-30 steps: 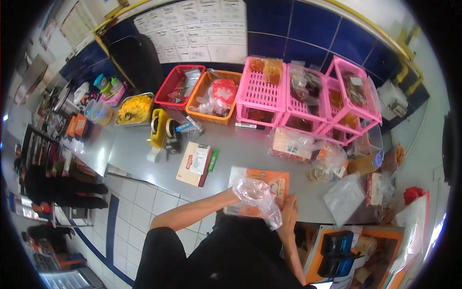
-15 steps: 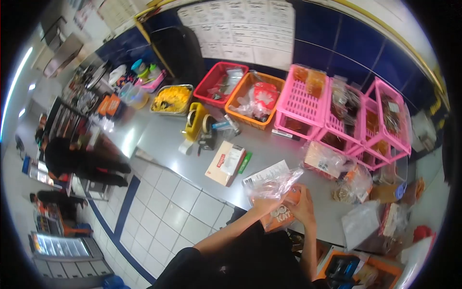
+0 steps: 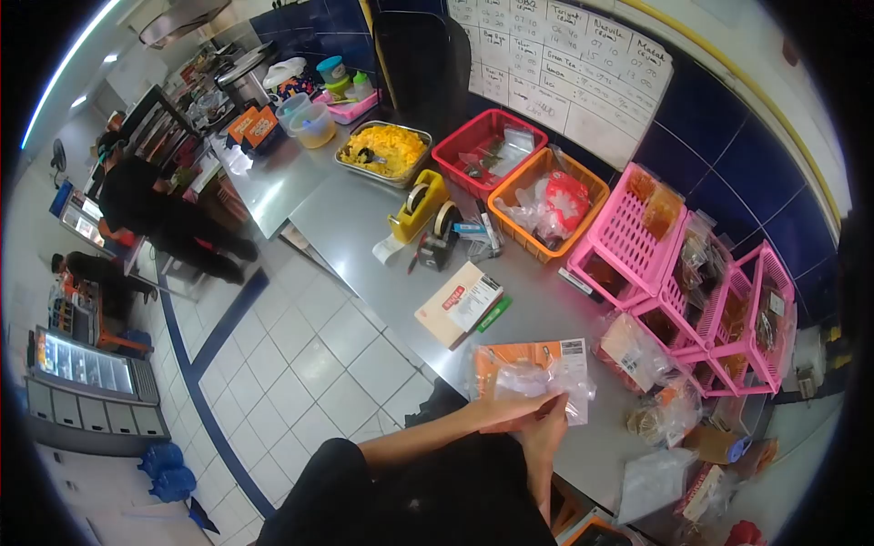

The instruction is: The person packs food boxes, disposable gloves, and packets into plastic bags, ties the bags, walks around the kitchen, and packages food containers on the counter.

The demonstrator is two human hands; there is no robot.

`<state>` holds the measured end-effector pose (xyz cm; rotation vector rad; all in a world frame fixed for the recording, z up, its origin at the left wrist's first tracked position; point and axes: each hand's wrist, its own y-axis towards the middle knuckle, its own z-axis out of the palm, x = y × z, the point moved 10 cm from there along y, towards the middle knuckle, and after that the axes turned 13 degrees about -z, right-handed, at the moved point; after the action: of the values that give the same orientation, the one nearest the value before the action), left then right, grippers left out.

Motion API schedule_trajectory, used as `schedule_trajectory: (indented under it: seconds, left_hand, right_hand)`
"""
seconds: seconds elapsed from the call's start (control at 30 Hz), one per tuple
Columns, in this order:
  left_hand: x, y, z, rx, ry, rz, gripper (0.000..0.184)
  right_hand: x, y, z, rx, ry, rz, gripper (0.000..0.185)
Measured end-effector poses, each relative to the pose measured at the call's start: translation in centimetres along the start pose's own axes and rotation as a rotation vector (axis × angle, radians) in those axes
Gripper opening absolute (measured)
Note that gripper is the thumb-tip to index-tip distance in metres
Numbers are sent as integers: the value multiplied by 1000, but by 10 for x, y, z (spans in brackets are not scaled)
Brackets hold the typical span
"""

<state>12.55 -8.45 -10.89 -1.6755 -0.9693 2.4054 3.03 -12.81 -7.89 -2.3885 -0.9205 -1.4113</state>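
Grip of the left hand met that of the right hand at the near edge of an orange-and-white packet, the fingers of both drawn close together; whether they pinched anything could not be told. The packet lay flat by the front edge of the steel surface, directly before the person, with crinkled clear plastic about it; whether the plastic enclosed the packet or only covered it was unclear. Just beyond, to the left, sat a cream box with a green pack close along its right side. To the right of the packet was a bagged item. Farther back stood a yellow tape dispenser beside a black dispenser, then a metal tray of yellow food, a red basket, an orange basket holding plastic bags, and pink baskets. A handwritten whiteboard hung behind. Well apart, at the far left, stood a person in dark clothes.
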Motion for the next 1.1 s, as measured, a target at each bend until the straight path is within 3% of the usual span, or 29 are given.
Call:
schedule_trajectory:
  seconds: [0.07, 0.13, 0.2, 0.27, 0.3, 0.37, 0.43, 0.47, 0.5, 0.57, 0.63, 0.67, 0.7, 0.77, 0.83, 0.9, 0.97, 1.1]
  left_hand:
    - [-1, 3, -4, 40, -43, -65, 39]
    - [-4, 8, -15, 29, 199, -108, 43]
    - [-14, 7, -30, 29, 326, -119, 45]
    - [-54, -3, -29, 81, 707, 178, 46]
    - [-66, -3, -38, 100, 717, 190, 46]
    - [-68, -8, -33, 457, 770, 127, 48]
    - [-79, -3, -53, 530, 835, 200, 47]
    - [-88, -2, -65, 667, 699, 202, 45]
    - [-103, -9, -74, 806, 549, 188, 43]
    - [-112, 45, -136, 456, 666, 169, 37]
    - [-146, 70, -202, -217, 1128, 189, 25]
    - [-147, 104, -233, -484, 1349, 227, 21]
    - [-139, 133, -251, -503, 1377, 182, 21]
    - [-130, 157, -261, -493, 1406, 133, 21]
    - [-123, 172, -265, -435, 1497, 84, 19]
    - [-115, 194, -269, -468, 1485, 181, 17]
    - [-96, 212, -272, -364, 1510, 68, 21]
    - [-121, 173, -277, -482, 1395, 147, 19]
  right_hand:
    - [-9, 4, 9, -17, 23, -11, 30]
    - [-11, 5, 18, -29, 39, -24, 31]
    - [-16, 4, 14, -222, 184, 46, 36]
    - [-11, 12, 24, -299, 97, -76, 39]
    - [3, 13, 23, -359, 5, -188, 43]
    - [5, 9, 28, -368, 3, -131, 52]
    - [14, 14, 39, -344, 121, -41, 55]
    - [13, 17, 46, -446, 336, -110, 51]
    - [-1, 11, 55, -461, 329, -98, 51]
    - [-67, -30, 50, -648, 302, 77, 57]
    - [-117, -34, 71, -667, 634, 276, 47]
    - [-79, -21, 58, -645, 339, 144, 46]
    - [-42, -7, 48, -621, 39, 18, 45]
    - [-24, -5, 38, -640, 2, -20, 47]
    - [-19, -6, 41, -611, -23, 107, 46]
    - [-36, -12, 46, -653, -55, 65, 43]
    - [-22, -6, 45, -637, 52, 82, 43]
    - [-54, -13, 43, -671, -94, 19, 45]
